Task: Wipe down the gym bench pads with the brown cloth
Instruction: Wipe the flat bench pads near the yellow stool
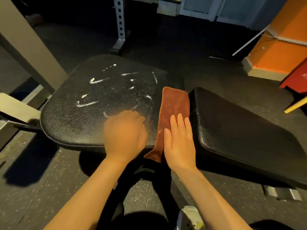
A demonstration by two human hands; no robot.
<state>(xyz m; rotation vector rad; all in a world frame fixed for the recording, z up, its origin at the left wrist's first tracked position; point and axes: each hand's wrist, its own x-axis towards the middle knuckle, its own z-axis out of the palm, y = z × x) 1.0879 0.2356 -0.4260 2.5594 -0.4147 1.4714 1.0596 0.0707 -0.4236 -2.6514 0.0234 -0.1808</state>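
Brown cloth (pixel 174 105) under flat right hand (pixel 179 143); left hand (pixel 124 135) blurred, grip unclear; no readable writing.

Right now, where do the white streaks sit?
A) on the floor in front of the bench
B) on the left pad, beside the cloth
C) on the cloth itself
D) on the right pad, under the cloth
B: the white streaks lie across the left pad, while the brown cloth rests at that pad's right edge, next to the gap, under the flat right hand, and the right pad shows none.
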